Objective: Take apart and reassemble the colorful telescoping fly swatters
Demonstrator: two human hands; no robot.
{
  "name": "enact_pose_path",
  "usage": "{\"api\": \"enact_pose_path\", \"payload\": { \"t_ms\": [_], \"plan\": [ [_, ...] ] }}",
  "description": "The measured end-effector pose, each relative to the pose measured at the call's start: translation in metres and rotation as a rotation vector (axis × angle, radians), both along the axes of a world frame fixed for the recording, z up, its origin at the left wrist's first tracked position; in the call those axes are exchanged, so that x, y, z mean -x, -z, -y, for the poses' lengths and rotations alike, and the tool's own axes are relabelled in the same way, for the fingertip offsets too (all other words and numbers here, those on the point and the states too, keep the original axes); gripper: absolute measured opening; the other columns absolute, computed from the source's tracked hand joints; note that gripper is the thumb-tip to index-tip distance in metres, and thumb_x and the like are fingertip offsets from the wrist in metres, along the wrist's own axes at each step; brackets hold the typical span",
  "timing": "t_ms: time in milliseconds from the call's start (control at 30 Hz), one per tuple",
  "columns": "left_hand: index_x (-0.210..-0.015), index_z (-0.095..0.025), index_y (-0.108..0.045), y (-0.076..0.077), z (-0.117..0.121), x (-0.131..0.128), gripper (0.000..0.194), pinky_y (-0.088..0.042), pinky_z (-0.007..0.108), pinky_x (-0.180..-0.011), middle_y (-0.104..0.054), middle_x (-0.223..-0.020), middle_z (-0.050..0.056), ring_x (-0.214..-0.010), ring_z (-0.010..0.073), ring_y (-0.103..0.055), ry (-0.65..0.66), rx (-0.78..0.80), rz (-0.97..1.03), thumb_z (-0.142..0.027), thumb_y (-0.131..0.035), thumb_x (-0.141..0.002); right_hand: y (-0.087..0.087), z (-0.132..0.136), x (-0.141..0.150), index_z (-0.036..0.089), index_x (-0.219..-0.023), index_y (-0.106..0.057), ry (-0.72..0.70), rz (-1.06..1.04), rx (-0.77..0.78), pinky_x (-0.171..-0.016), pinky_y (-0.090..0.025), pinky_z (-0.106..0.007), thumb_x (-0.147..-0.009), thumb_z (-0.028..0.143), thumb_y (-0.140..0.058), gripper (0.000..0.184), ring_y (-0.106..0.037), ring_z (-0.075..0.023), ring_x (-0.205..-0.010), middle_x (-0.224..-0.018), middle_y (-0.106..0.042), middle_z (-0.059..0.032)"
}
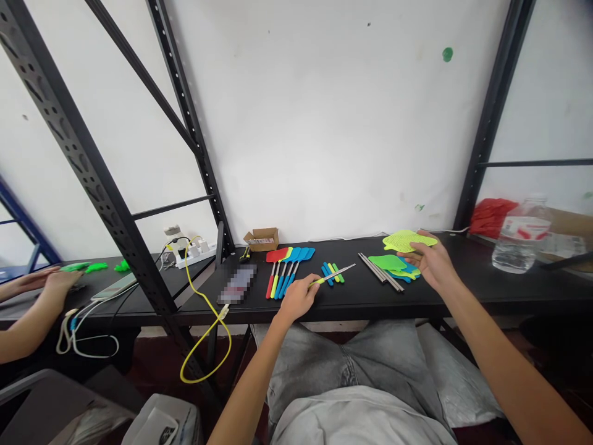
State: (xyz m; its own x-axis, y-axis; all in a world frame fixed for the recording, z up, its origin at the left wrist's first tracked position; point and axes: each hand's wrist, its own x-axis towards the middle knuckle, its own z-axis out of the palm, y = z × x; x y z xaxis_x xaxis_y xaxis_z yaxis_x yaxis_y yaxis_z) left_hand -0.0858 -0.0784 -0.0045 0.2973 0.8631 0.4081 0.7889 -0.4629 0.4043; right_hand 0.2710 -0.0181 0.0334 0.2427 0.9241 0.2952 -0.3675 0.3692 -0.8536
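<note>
My left hand (297,299) is closed around a yellow-green handle (317,282), from which a thin metal rod (341,271) points right. In my right hand (433,264), fingers pinch a yellow-green perforated fly swatter head (402,239), raised over the table. Beneath it lie loose green swatter heads (387,263) with blue ones (414,270) partly underneath. Several bare metal rods (370,267) rest left of these heads. Loose blue and yellow-green handles (337,272) lie just past the left hand. Farther left are several whole fly swatters (287,270) in red, yellow-green and blue, side by side.
A phone (237,284) with a yellow cable (230,337) and a small cardboard box (262,239) stand at left. A water bottle (521,238) and red bag (492,216) are at right. Black shelf posts (99,179) frame the table. Another person's hands (50,281) work far left.
</note>
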Motion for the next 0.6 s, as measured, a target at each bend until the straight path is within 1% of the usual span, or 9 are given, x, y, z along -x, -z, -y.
{"api": "enact_pose_path", "payload": {
  "t_ms": [133,333,500,600],
  "plan": [
    [-0.116,-0.026,-0.061,0.0,0.0,0.0,0.032,-0.035,0.025,-0.06,-0.063,-0.073,0.0,-0.068,0.0185,-0.058,0.012,-0.003,0.002,-0.037,-0.036,-0.099,0.003,0.0,0.009,0.028,-0.107,-0.052,-0.021,0.021,0.015,-0.045,-0.056,-0.022,-0.065,0.017,-0.077,0.05,-0.072,-0.0195,-0.062,-0.087,-0.07,-0.0004],
    [-0.114,-0.026,-0.061,0.0,0.001,0.0,0.03,-0.035,0.025,-0.061,-0.062,-0.074,0.0,-0.069,0.0181,-0.058,0.01,0.001,0.009,-0.036,-0.037,-0.099,0.01,0.005,0.036,0.029,-0.112,-0.054,-0.072,0.072,0.042,-0.051,-0.059,-0.022,-0.066,0.015,-0.077,0.053,-0.07,-0.0161,-0.064,-0.087,-0.07,0.001],
    [-0.116,-0.026,-0.06,-0.001,0.001,0.0,0.031,-0.034,0.025,-0.06,-0.061,-0.073,0.001,-0.068,0.0182,-0.057,0.009,0.007,0.005,-0.036,-0.036,-0.099,0.016,0.01,0.055,0.03,-0.117,-0.054,-0.122,0.122,0.068,-0.053,-0.061,-0.026,-0.067,0.016,-0.078,0.057,-0.071,-0.0194,-0.067,-0.09,-0.07,-0.0011],
    [-0.116,-0.025,-0.06,-0.002,0.001,0.0,0.032,-0.034,0.025,-0.06,-0.061,-0.072,0.001,-0.068,0.0184,-0.057,0.007,0.012,-0.002,-0.037,-0.035,-0.1,0.017,0.013,0.062,0.031,-0.12,-0.053,-0.161,0.132,0.083,-0.052,-0.061,-0.027,-0.068,0.017,-0.078,0.059,-0.071,-0.0201,-0.067,-0.092,-0.071,-0.0018]
  ]
}}
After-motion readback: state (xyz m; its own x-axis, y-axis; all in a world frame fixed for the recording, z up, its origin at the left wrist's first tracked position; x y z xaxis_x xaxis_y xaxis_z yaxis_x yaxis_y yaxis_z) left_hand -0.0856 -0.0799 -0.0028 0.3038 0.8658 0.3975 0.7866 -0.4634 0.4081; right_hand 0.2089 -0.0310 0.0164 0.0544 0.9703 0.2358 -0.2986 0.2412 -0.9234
